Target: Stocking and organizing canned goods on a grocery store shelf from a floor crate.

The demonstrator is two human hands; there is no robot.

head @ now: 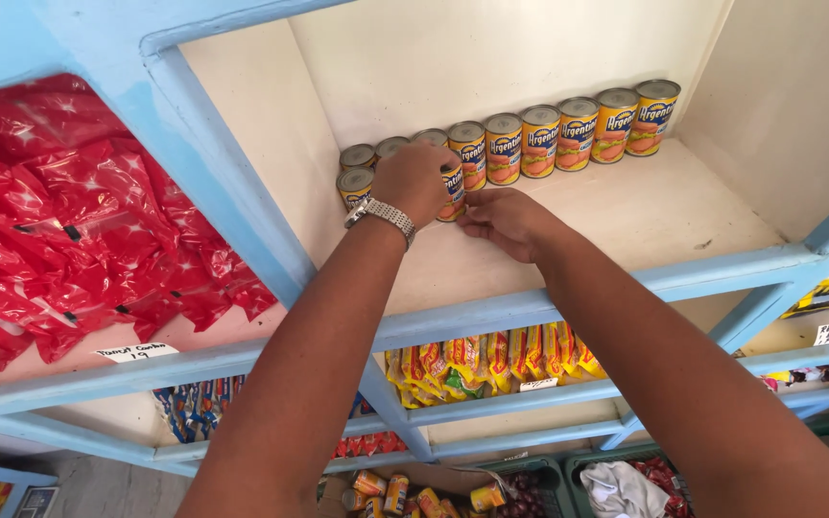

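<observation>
Eleven yellow cans (pixel 539 140) with blue bands and silver lids line the back of the cream shelf (pixel 626 216) at upper centre; I count nine behind, two in front. My left hand (pixel 416 182) (a metal wristwatch (pixel 383 218) below it) closes over a front can (pixel 452 190), while my right hand (pixel 503 223) rests beside it, fingers curled loosely on the shelf. Red plastic packets (pixel 69 230) fill the left compartment.

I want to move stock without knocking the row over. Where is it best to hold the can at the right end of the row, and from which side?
Probably by the round side wall of the end can, fingers on front and back, coming from the right: it stands upright, touching its neighbour, with bare shelf right.
</observation>
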